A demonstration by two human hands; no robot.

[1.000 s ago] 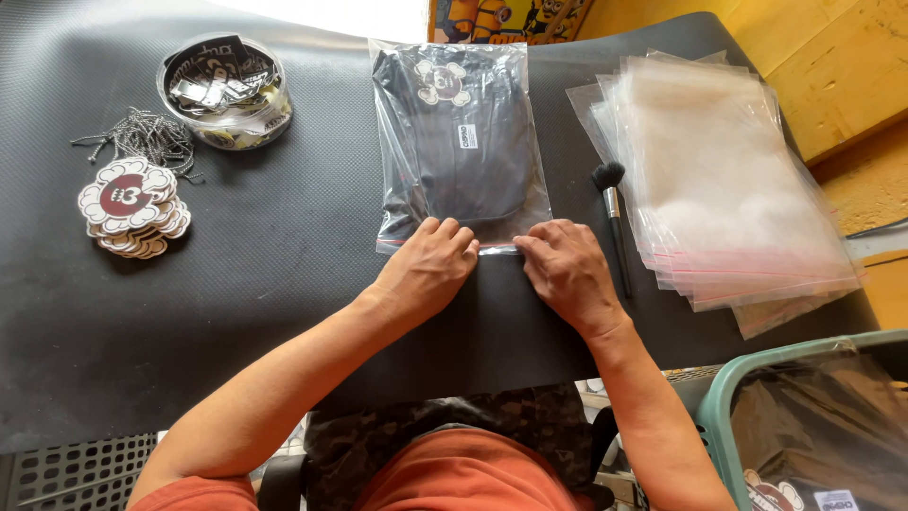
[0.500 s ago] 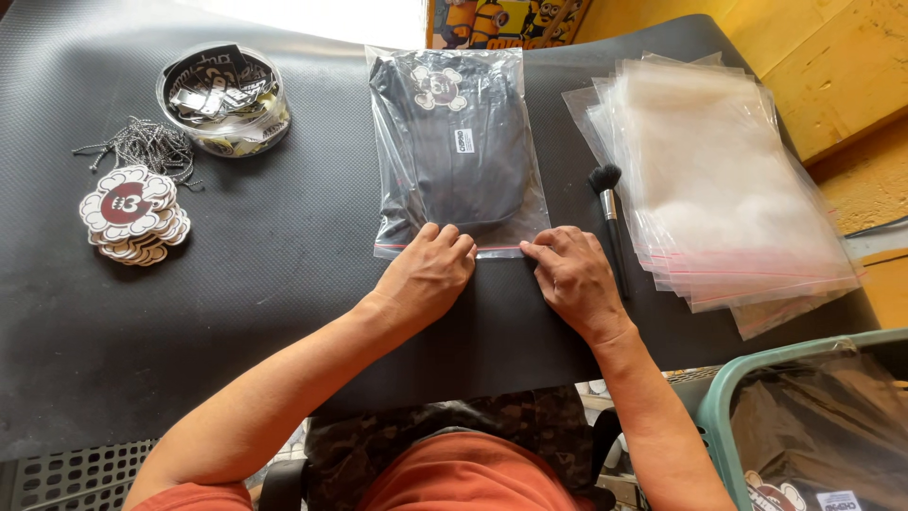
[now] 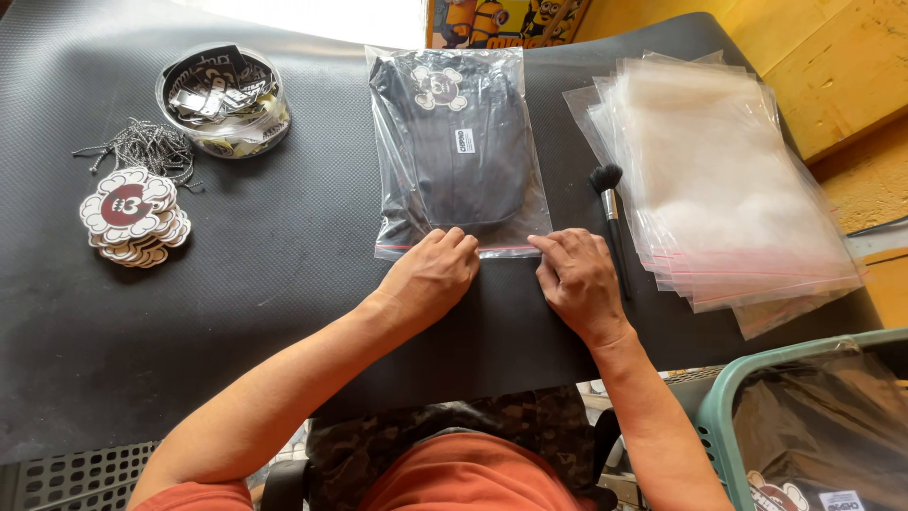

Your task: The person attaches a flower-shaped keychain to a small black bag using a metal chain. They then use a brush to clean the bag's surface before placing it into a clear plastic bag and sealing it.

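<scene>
Clear plastic bag (image 3: 459, 151), dark folded garment inside, laid flat in the middle of the black mat (image 3: 284, 303) with its red-lined mouth toward the person. Pressed down along that near edge by both hands.

Left hand (image 3: 430, 274) set on the bag's near edge just left of its middle, fingers close together and bent, tips bearing on the red strip. Right hand (image 3: 577, 284) placed at the bag's near right corner, fingers together and flatter, forefinger tip touching the strip, palm resting on the mat just short of the bag. Nothing gripped by either; only pressure downward.

Judged as sealing of the mouth. Done well, probably, by keeping the bag square and flat, holding one point pinned and running the fingertips along the strip from the middle out to each corner, with air pushed out and no wrinkle or cloth caught in the closure.

Right of the bag, just beside it: a small black-tufted brush (image 3: 610, 222). Further right: a stack of empty clear bags (image 3: 728, 189). Left of the bag, well apart: a round tub of tags (image 3: 222, 99), a bundle of cords (image 3: 142, 147) and a pile of flower-shaped tags (image 3: 132, 213). Nearer than the bag and to its right, off the mat: a teal basket (image 3: 728, 407).
</scene>
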